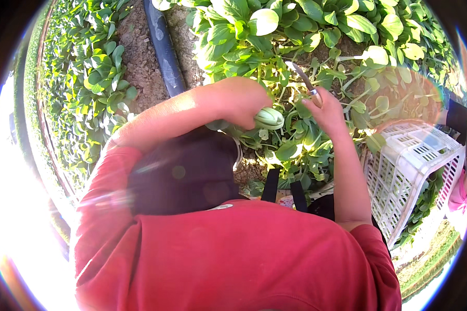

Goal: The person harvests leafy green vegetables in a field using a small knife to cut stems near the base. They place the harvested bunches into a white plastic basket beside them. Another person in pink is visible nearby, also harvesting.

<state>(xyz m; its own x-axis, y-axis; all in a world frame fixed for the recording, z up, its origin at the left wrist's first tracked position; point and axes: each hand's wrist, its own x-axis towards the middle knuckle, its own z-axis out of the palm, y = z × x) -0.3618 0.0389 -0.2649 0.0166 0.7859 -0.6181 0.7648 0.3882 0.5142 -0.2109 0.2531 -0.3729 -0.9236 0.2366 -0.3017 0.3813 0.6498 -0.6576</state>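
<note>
My left hand [245,102] is closed around a head of bok choy [269,118]. Its pale green, ribbed base points to the right, and its leaves are mostly hidden behind the hand and arm. In my right hand [328,113] is a knife [305,79] with a slightly curved blade and a light brown handle. The blade tilts up and to the left, apart from the bok choy. Below and between the hands lie loose green leaves [290,150] and stalks.
Dense leafy plants [337,20] grow ahead, with another planted row [88,78] on the left. A dark hose [164,49] runs along bare soil [135,41]. At the right, a white plastic crate [394,160] stands tilted with greens inside.
</note>
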